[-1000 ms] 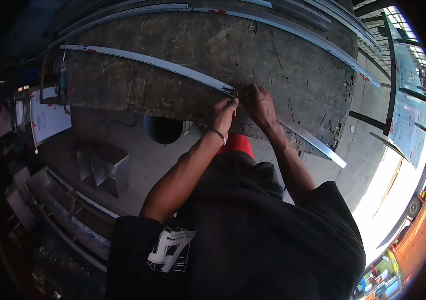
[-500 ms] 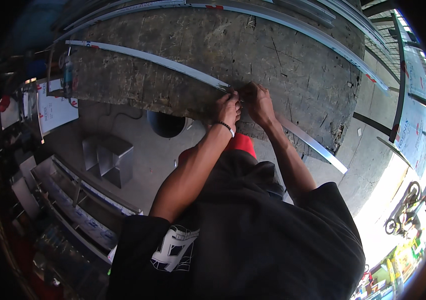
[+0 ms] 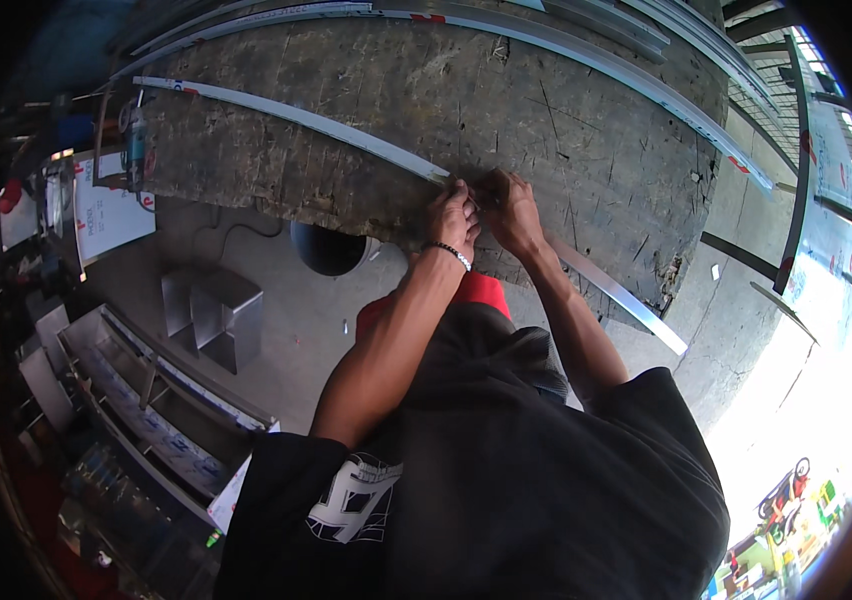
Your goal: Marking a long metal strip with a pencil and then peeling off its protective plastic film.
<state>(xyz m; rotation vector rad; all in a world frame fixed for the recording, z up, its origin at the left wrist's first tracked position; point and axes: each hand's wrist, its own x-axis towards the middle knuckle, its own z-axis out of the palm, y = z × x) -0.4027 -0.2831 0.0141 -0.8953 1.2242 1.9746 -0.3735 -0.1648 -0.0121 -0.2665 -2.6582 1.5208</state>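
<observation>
A long, narrow metal strip runs from the upper left of the worn workbench to my hands near its front edge. My left hand, with a beaded bracelet at the wrist, is closed at the strip's near end, thumb along it. Just to its right, my right hand has its fingers bent and pinched close to the left fingertips. Whatever it pinches is too small and dark to make out. A shiny bare metal length emerges beyond my right wrist; whether it belongs to the same strip is hidden by my hands.
Long film-covered metal profiles lie along the bench's far side. Below the front edge are a dark round bin and a bent sheet-metal piece. A long metal trough stands at lower left. Dark metal bars are at right.
Both hands stay together at the same part of the strip, with small finger movements. The left fingers have shifted slightly; the whole view has turned a little.
</observation>
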